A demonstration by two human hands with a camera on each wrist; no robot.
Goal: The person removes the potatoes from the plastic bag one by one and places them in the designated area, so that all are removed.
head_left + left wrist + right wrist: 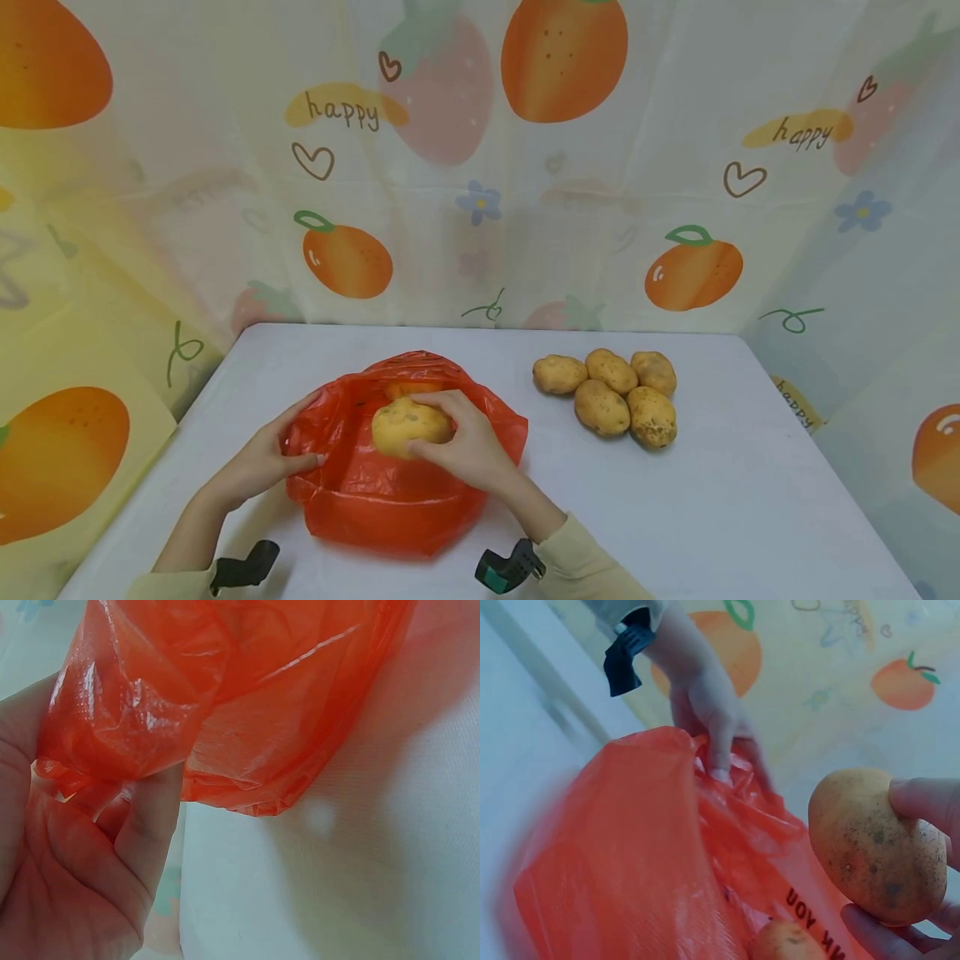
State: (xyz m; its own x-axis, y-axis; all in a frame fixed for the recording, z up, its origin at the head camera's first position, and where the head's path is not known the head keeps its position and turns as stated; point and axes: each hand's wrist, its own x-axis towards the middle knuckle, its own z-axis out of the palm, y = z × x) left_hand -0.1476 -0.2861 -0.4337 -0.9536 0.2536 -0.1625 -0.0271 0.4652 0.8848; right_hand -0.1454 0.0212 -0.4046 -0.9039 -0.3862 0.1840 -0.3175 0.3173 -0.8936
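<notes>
A potato is pinched between the thumb and fingers of my right hand, over the mouth of a red plastic bag. Dark specks dot that potato's skin in the right wrist view. My left hand grips the bag's left rim, thumb inside the mouth and fingers outside. The left wrist view shows the film bunched in the left hand. Inside the bag lies another potato, partly hidden by the red film; dark printed letters run beside it.
Several potatoes sit grouped on the white table, right of the bag. A fruit-patterned curtain hangs behind the table and along its sides. A dark strap-mounted device is on each wrist.
</notes>
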